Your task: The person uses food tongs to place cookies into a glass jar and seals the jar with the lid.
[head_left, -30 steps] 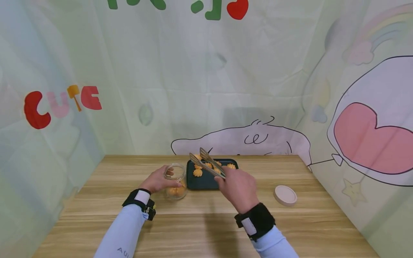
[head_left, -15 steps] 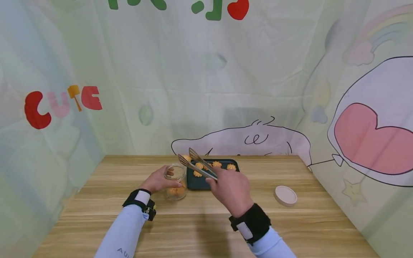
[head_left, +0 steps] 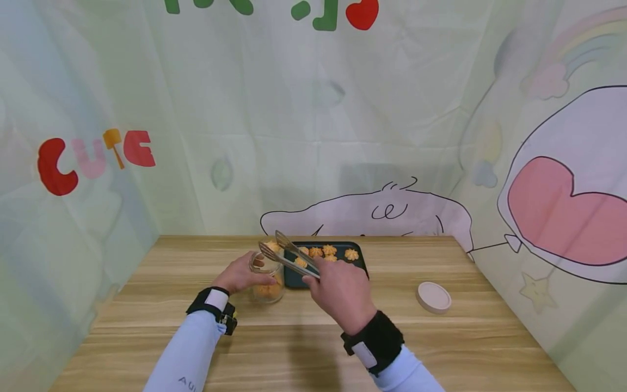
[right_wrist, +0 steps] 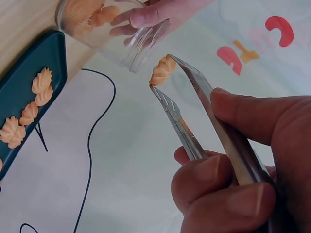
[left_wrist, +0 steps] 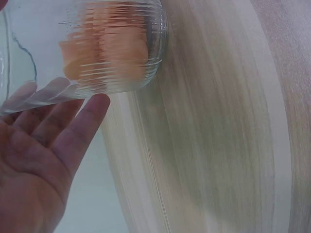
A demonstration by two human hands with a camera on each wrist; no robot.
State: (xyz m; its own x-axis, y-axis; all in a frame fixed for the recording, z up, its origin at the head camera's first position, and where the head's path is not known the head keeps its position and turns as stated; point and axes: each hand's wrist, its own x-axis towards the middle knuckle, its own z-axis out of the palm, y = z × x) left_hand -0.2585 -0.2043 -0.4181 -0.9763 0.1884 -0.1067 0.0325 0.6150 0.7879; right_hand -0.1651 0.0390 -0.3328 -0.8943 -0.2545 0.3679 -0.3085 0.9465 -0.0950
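One swirled cookie (right_wrist: 163,70) is hanging between the tips of metal tongs (right_wrist: 227,133), just outside the mouth of a glass jar (right_wrist: 133,58); in the head view it is sitting at about 12 o'clock from the jar's opening. The right hand (head_left: 343,296) is gripping the tongs, thumb and fingers clamping the two arms from either side. The left hand (head_left: 243,274) is holding the jar from 9 o'clock, its thumb and fingers curling around the glass. Inside, more cookies (right_wrist: 85,13) are lying toward the jar's base.

Just beside the jar, toward 3 o'clock, a dark tray (head_left: 296,279) is resting on the wooden table (head_left: 264,348), with several loose cookies (head_left: 351,254) lying mostly in its far half. A pale round lid (head_left: 434,297) is lying at 3 o'clock from the right hand, well apart from the jar. Black straps (head_left: 377,342) are wrapping both wrists over light blue sleeves (head_left: 183,354). Beyond the table, a printed backdrop (head_left: 274,120) is hanging, showing red and pink lettering at 10 o'clock.
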